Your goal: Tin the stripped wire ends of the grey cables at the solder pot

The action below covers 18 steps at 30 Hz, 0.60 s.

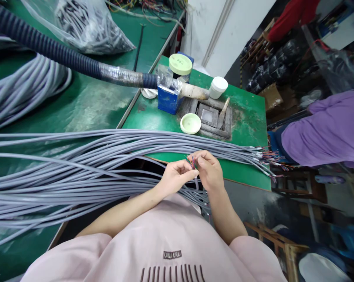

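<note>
One grey multi-core cable end (196,183), jacket below, coloured wires (192,161) fanned above; located between both hands, before the wearer's chest. Left hand (177,177): thumb and fingertips pinched together on the cable end, just at the base of the wires. Right hand (208,168): fingers curled, thumb bent in, beside the wires; whether it grips any cannot be told.

Many grey cables (130,143), spread lengthwise, stripped ends at right, lying across the green bench (247,113). Beyond them: one shallow pale-green dish (190,123); one square metal pot (208,116), stained surround; one white tub (218,87); one ribbed hose (65,56), its nozzle near the pot. Far left: one cable coil (30,90).
</note>
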Tool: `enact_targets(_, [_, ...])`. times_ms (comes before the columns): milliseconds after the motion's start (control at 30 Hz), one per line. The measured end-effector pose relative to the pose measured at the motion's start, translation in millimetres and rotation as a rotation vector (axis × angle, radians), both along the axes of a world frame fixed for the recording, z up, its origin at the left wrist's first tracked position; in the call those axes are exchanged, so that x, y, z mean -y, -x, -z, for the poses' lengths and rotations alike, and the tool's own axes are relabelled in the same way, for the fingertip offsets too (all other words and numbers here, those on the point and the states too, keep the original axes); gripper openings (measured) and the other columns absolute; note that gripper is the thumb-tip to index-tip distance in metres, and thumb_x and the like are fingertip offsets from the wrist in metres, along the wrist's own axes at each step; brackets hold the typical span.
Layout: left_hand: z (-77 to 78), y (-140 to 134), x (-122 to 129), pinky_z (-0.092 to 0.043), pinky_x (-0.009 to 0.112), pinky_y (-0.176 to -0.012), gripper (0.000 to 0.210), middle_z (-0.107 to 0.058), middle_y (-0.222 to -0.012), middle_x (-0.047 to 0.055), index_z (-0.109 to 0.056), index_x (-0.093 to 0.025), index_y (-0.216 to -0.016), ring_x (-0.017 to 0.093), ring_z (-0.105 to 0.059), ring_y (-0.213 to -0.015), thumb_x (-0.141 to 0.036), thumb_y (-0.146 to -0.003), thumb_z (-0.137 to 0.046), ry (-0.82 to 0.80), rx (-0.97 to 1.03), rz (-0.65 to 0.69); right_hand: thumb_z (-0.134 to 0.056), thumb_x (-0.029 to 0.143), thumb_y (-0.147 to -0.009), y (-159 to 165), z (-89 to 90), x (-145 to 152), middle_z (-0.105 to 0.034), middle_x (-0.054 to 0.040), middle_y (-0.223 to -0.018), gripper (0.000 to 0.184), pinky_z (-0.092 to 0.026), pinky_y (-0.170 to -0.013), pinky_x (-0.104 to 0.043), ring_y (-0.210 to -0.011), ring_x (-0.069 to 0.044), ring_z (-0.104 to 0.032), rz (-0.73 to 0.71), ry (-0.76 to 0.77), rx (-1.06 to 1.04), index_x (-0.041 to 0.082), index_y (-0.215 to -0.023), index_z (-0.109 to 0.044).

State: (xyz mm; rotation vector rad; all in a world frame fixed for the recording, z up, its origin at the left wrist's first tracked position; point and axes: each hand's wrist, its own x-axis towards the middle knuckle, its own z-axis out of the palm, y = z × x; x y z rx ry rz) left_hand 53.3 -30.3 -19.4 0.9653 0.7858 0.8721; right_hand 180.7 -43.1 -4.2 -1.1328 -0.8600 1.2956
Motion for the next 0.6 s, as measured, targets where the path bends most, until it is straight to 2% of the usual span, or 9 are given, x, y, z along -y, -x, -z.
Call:
enact_targets(200, [-2.0,1.2,-2.6,-0.041,0.022,-0.052,0.037,-0.059,-0.050,-0.002,-0.057,-0.015,-0.057,0.008,-0.051,-0.048,-0.044,-0.061,-0.080,0.088,0.023,0.018,-0.069,0.041,-0.074,-2.2,3.7,3.3,-0.062,-0.0001,-0.076,0.018,-0.045,-0.069,-0.029,-0.070,-0.015,-0.054,-0.025,0.010,0.095,0.023,-0.077,-0.066])
enact_targets(333, [-1.4,1.6,-2.8,-0.041,0.022,-0.052,0.038,-0.060,-0.050,-0.002,-0.058,-0.015,-0.057,0.008,-0.052,-0.047,-0.045,-0.060,-0.081,0.101,0.024,0.024,-0.069,0.038,-0.075,-2.5,2.8,4.6,-0.062,0.0003,-0.076,0.016,-0.046,-0.068,-0.029,-0.070,-0.015,-0.054,-0.042,-0.010,0.157,0.023,-0.077,-0.065])
enact_targets(467, [-0.3,1.1,-2.5,-0.042,0.022,-0.051,0.039,-0.061,-0.049,-0.002,-0.058,-0.015,-0.056,0.009,-0.053,-0.047,-0.046,-0.059,-0.081,0.116,0.030,0.017,-0.070,0.034,-0.074,-2.1,1.8,4.8,-0.062,0.0004,-0.078,0.012,-0.046,-0.074,-0.029,-0.076,-0.016,-0.056,-0.012,-0.058,0.211,0.023,-0.077,-0.065])
enact_targets(600, [0.5,0.8,-1.9,-0.045,0.022,-0.053,0.039,-0.061,-0.049,-0.002,-0.058,-0.015,-0.057,0.009,-0.054,-0.047,-0.046,-0.059,-0.081,0.128,0.034,0.026,-0.064,0.032,-0.081,-2.6,2.6,4.7,-0.062,0.0013,-0.076,0.009,-0.044,-0.069,-0.028,-0.070,-0.014,-0.054,0.010,-0.073,0.202,0.024,-0.077,-0.066])
